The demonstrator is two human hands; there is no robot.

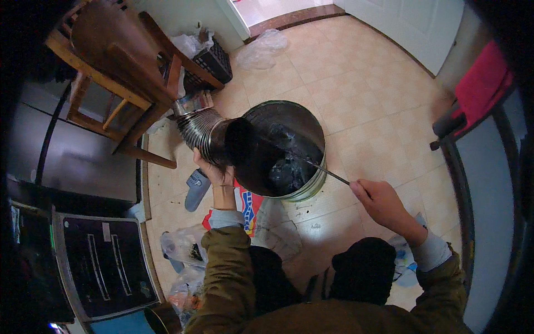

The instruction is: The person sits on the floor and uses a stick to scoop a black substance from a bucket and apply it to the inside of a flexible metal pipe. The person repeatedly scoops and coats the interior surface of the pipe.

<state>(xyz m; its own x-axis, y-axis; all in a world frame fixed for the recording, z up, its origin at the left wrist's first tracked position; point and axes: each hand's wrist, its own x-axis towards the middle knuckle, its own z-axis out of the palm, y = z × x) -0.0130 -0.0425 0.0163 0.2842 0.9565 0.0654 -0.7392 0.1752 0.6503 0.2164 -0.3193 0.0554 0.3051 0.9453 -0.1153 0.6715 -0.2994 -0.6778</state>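
Observation:
My left hand grips a corrugated metal stovepipe elbow from below. The pipe's blackened open end faces right, over the left rim of a round metal bucket. Dark soot or ash lies inside the bucket. With my right hand I hold a thin dark metal rod by its near end. The rod slants leftward across the bucket toward the pipe mouth. Its far tip is lost in the dark there, so I cannot tell whether it enters the pipe.
A wooden chair stands at the left, near a black plastic crate. A grey slipper and plastic bags lie on the tiled floor. Red cloth hangs at the right. A white door is at the back.

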